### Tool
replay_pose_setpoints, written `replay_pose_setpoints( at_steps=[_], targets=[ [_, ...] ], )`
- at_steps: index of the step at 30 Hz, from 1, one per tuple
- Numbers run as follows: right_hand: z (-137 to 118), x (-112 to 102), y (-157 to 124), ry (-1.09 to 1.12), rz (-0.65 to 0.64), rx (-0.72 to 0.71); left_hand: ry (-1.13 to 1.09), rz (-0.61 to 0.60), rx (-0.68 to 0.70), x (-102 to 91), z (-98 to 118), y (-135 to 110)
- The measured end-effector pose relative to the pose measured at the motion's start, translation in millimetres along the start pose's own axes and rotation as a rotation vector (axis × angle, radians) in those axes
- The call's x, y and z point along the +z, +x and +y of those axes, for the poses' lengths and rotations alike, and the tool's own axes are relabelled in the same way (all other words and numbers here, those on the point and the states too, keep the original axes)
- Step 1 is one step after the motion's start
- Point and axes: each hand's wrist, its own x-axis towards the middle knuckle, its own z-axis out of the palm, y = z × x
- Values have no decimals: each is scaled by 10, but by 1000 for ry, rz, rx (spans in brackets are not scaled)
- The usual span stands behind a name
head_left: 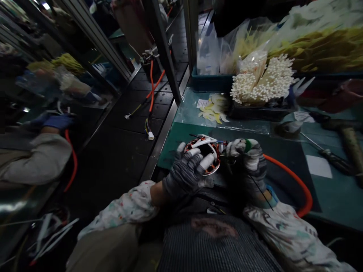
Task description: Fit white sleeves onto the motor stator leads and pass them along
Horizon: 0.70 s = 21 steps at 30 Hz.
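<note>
A round motor stator (217, 160) with copper windings and white sleeves sits near the bench's front edge. My left hand (185, 172), in a grey glove with white fingertips, is wrapped over its near left side and grips it. White sleeving (208, 141) loops across the top of the stator. Just right of it, my right hand (246, 153), gloved alike with a green band on one finger, is closed in a pinch at the wires (222, 145); which wire it holds is hard to see. An orange cable (295, 177) curves out on the right behind that hand.
White-tipped sleeves (262, 81) stand bundled in a dark tray, with yellow strips (320, 49) behind. A screwdriver (330, 155) and a hammer-like tool (350, 143) lie right. Left runs a dark conveyor (113, 151) with orange cables (151, 87); a co-worker's blue-gloved hand (58, 121) is beyond.
</note>
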Motion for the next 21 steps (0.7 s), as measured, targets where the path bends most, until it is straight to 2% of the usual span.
replay_pose_setpoints(
  at_steps=[4,7,9,11,14,16,18,21],
  targets=[
    [-148,103,46,121,65,9,-3,-122,27,65,86,-161],
    [-177,129,40,79,86,24,3,-207,-68,2,161,-103],
    [-182,121,2,67,67,6,-4,-223,-122,-29,237,-69],
    [-197,104,-58,-20,-31,-63,7,-171,-164,0,301,-87],
    [-244,88,-135,-215,-218,-173,40,-75,-216,147,294,-204],
    [-273,102,-146,-351,-294,-241,8,-20,-142,240,193,-289],
    [-287,144,-128,-544,-347,-371,-60,44,31,256,27,-340],
    [-281,245,-96,-895,-497,-570,-161,124,228,91,-248,-344]
  ],
)
